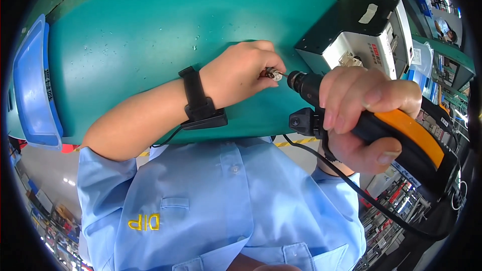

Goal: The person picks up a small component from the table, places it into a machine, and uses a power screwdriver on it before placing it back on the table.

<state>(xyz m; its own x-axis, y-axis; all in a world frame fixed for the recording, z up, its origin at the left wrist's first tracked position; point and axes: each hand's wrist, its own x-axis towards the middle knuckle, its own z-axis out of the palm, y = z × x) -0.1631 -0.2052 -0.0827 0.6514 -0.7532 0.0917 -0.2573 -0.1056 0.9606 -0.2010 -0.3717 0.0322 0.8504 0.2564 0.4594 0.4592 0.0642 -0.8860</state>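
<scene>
Two hands meet over the green bench (140,35): the left hand (240,72) pinches a small metal part (274,74) steady, so the right hand (369,115), wrapped around the orange-and-black electric screwdriver (396,130), can seat its bit.

— What colour is the table (150,25)?
— Plain teal green. At its left edge, the tray (32,85) is blue.
— And the screwdriver (391,130) over the table's near edge?
— Black body with an orange band, black cord (371,200).
— The box (361,30) on the table's far right?
— Black top, silver-grey front.
— Below the table?
— A light blue shirt (226,206) with yellow stitching; the wrist strap (198,98) is black.
</scene>
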